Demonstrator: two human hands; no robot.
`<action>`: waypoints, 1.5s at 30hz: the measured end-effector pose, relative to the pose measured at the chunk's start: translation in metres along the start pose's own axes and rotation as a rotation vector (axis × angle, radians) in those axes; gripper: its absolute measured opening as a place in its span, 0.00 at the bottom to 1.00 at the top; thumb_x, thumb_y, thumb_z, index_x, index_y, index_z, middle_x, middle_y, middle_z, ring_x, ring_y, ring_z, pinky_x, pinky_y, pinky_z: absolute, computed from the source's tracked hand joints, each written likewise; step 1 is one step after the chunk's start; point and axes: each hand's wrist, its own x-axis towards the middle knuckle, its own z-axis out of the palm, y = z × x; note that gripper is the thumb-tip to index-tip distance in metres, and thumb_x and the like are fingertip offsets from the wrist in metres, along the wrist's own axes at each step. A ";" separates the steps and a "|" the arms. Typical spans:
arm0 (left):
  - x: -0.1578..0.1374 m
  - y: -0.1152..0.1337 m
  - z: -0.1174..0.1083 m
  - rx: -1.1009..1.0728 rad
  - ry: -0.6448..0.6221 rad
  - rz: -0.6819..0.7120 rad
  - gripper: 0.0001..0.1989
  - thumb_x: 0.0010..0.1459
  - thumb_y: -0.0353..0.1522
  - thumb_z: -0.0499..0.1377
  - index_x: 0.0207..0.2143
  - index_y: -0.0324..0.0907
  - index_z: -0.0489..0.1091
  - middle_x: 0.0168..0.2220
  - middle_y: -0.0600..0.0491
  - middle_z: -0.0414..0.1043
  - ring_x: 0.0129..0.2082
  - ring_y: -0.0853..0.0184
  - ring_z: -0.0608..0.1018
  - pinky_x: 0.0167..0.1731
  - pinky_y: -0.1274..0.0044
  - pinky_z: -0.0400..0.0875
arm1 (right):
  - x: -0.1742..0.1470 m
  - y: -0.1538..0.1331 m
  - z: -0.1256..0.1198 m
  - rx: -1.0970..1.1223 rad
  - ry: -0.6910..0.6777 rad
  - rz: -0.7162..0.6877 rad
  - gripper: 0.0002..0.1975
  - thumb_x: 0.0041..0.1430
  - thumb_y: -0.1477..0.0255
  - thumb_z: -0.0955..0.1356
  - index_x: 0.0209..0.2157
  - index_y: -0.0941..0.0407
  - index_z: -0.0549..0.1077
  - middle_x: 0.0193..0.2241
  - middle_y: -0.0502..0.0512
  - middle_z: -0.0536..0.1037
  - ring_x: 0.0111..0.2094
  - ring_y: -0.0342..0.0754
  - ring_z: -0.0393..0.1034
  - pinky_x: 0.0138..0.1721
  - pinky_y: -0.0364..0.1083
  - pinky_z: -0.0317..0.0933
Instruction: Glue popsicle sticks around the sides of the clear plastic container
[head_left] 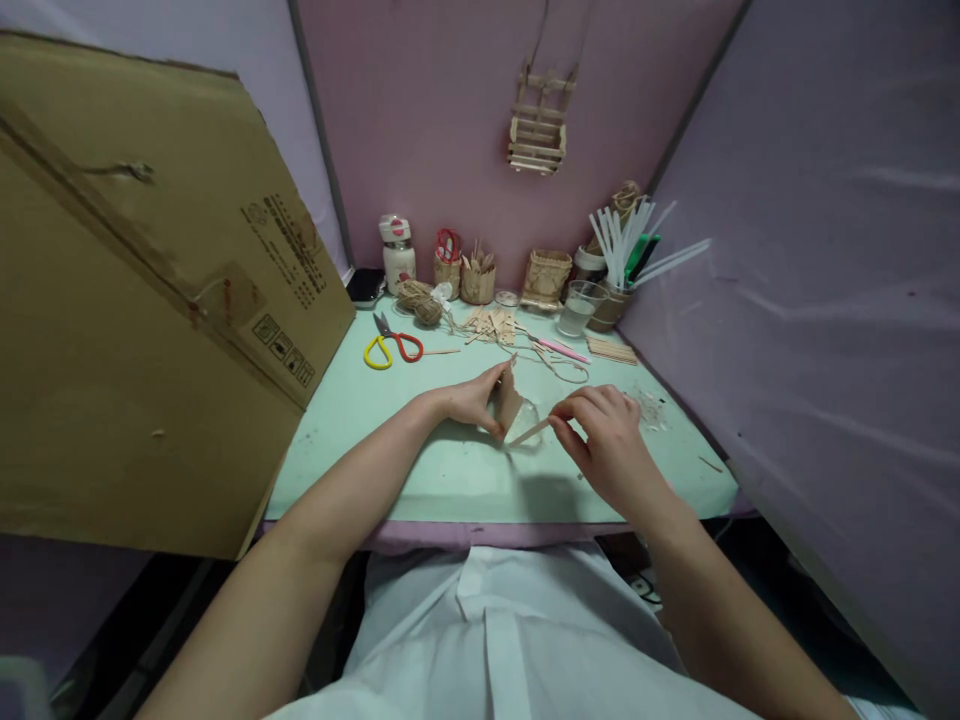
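My left hand (480,400) is closed around a small tan panel (508,403), which stands up on edge over the table. Beside the panel, under it, is something clear like plastic (528,424), whose kind I cannot make out. Between the thumb and fingers of my right hand (596,425) is a flat wooden craft stick (529,433). It slants down and left, its far end close to the lower edge of the panel; whether they touch I cannot tell.
Scissors (394,345) with yellow and red handles lie left. Behind are loose craft sticks (491,325), a twine ball (427,308), a pink pen-like tool (561,350) and a water cup (579,310). Cardboard (150,300) stands left; a small stick ladder-like piece (540,120) hangs at the back.
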 end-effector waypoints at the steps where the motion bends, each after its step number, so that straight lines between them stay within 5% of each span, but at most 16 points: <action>1: -0.001 0.000 0.001 0.003 -0.005 0.008 0.69 0.26 0.38 0.76 0.68 0.43 0.42 0.61 0.41 0.58 0.63 0.48 0.63 0.62 0.61 0.58 | 0.002 0.001 0.001 -0.006 -0.010 -0.004 0.07 0.67 0.71 0.63 0.34 0.54 0.69 0.34 0.54 0.76 0.39 0.51 0.64 0.43 0.50 0.50; 16: -0.004 0.008 0.004 0.108 -0.022 -0.113 0.64 0.28 0.40 0.75 0.65 0.41 0.45 0.59 0.40 0.63 0.59 0.47 0.68 0.58 0.60 0.63 | 0.020 0.007 0.013 -0.047 -0.114 -0.025 0.08 0.66 0.70 0.63 0.33 0.55 0.71 0.33 0.55 0.76 0.39 0.51 0.63 0.42 0.50 0.48; 45: -0.002 0.002 0.007 0.103 -0.021 -0.083 0.67 0.29 0.42 0.74 0.67 0.41 0.41 0.60 0.40 0.61 0.59 0.48 0.68 0.57 0.60 0.63 | 0.030 0.007 0.018 -0.054 -0.174 -0.020 0.09 0.66 0.70 0.63 0.32 0.55 0.71 0.34 0.56 0.77 0.39 0.52 0.65 0.42 0.51 0.48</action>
